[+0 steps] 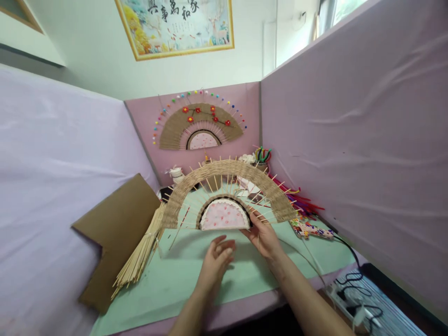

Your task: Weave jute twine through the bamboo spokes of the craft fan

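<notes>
A half-round woven fan (229, 170) stands upright above the table, its thin sticks poking out past the tan woven band. At its base sits a pink patterned half-circle (224, 215) with a white edge and a dark braid round it. My right hand (263, 238) grips the fan by the lower right of this centre piece, thumb and fingers on either side. Just below the fan, apart from it, my left hand (219, 256) holds nothing, with its fingers loosely bent and spread.
A bundle of thin sticks (140, 254) and brown cardboard (115, 233) lie at the left. A patterned glue gun (313, 230), coloured pipe cleaners (297, 198) and a power strip (350, 303) are at the right. A finished-looking fan with red flowers (201, 119) hangs on the back panel.
</notes>
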Demonstrator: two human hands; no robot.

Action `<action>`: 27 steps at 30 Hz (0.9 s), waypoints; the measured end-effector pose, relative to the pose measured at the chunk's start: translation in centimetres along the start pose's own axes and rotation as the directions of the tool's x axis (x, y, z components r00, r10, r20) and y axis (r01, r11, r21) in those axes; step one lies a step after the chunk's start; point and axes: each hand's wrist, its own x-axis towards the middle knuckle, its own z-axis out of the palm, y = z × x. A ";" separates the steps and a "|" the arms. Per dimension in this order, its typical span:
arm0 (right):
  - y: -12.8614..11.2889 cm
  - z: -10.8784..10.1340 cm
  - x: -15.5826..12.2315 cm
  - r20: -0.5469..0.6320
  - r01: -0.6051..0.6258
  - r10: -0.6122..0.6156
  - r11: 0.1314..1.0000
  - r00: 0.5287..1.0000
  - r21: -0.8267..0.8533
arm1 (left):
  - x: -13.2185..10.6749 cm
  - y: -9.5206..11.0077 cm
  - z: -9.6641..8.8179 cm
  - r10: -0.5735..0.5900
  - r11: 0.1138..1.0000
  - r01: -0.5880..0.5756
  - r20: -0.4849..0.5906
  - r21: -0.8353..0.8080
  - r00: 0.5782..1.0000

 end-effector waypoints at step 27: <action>-4.6 -2.5 -0.5 -0.076 0.374 -0.536 0.677 0.841 -0.634 | 10.8 3.7 0.4 0.033 0.769 0.079 0.162 -0.635 0.986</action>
